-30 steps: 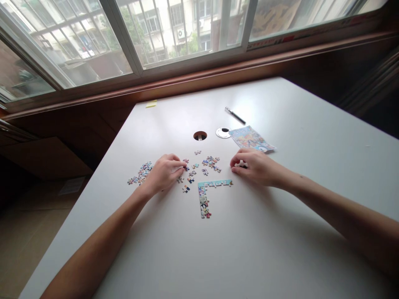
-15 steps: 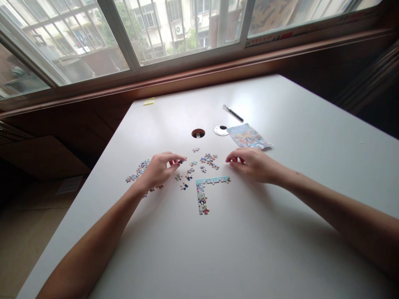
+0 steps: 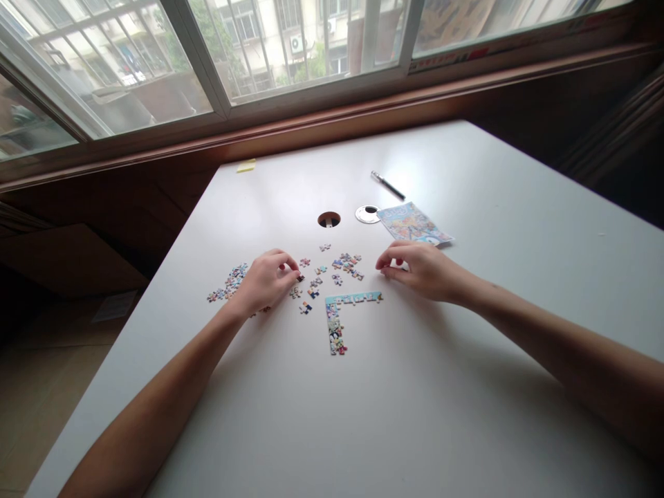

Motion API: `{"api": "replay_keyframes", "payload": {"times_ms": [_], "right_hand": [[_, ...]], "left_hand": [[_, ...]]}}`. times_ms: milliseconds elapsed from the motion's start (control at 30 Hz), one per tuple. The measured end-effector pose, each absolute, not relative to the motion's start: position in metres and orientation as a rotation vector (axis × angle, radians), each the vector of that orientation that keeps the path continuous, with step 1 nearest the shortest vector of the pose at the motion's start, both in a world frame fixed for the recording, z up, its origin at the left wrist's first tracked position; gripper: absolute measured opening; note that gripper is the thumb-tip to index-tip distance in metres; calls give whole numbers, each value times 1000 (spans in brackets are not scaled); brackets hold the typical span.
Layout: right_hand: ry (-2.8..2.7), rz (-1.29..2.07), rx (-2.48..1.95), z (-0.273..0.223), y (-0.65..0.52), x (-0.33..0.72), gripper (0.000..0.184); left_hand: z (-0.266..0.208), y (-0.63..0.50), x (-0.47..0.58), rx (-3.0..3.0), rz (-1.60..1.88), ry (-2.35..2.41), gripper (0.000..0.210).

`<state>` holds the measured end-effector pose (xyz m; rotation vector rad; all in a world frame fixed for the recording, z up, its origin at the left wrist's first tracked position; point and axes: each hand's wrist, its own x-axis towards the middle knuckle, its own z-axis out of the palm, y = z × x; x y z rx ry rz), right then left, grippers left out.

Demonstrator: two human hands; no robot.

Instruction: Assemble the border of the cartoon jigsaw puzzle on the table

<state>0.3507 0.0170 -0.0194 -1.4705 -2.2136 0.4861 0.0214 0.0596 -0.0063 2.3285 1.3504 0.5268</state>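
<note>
My left hand [image 3: 267,280] pinches a small dark puzzle piece [image 3: 300,278] between thumb and forefinger, at the left edge of a loose scatter of pieces. A reddish piece [image 3: 305,262] lies just beyond its fingertips. Over the table to the right, my right hand [image 3: 422,268] is loosely closed, thumb and forefinger tips close together, with no piece visible in them. Between and nearer than the hands lies an L-shaped joined puzzle section [image 3: 335,328], a light blue strip along its top. Several loose pieces [image 3: 346,262] are spread beyond it.
A heap of pieces [image 3: 234,278] lies left of my left hand, partly hidden by it. Past my right hand are a picture sheet [image 3: 412,223], a round cover [image 3: 367,215] and a pen [image 3: 388,185]. A cable hole [image 3: 328,220] opens in the white table [image 3: 404,415].
My left hand has drawn slightly back toward me and tilted down. The reddish piece beyond its fingers now shows on the table. My right hand has hardly moved.
</note>
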Motion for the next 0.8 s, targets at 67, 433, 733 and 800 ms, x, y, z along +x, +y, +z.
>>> {"api": "replay_keyframes", "payload": {"times_ms": [67,433,733,800], "right_hand": [[-2212,468,-1468,-21,18,352,18],[-2223,473,-1513,-23,20,353,19],[-2269,427,-1555,-22,20,354,13],[-2264,403,-1556,-23,20,355,11]], "left_hand": [[-8,59,22,2351,533,1357,11],[-13,61,20,2367,558,1367,10],[-15,61,20,2488,551,1253,14],[-15,61,20,2484,551,1241,13]]}}
